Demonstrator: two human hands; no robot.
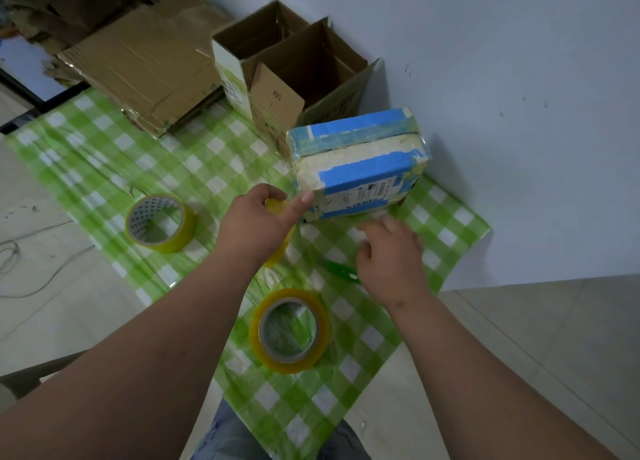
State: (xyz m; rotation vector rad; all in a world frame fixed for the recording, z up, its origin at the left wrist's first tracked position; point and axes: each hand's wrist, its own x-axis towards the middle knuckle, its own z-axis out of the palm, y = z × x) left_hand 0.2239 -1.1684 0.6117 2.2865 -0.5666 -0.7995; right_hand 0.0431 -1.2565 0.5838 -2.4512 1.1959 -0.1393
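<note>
Fingers of my left hand (256, 224) curl round a yellow tape roll (276, 206), which is mostly hidden under the palm. The thumb tip touches the near-left corner of the parcel (360, 161). My right hand (391, 251) is blurred just below the parcel's lower edge, fingers loosely bent; I cannot tell whether they grip anything. The parcel, bound in blue and pale tape, stands on the desk (104, 161) close to the wall. A green tool (341, 271) lies partly covered by my right hand. A spare roll (159, 222) lies flat off to the left, and a second spare roll (289, 331) lies between my forearms: three rolls in all. Behind the parcel stand two open boxes, a white carton (230, 75) and a brown carton (273, 96), touching. One cardboard stack (138, 68) lies left of them.
</note>
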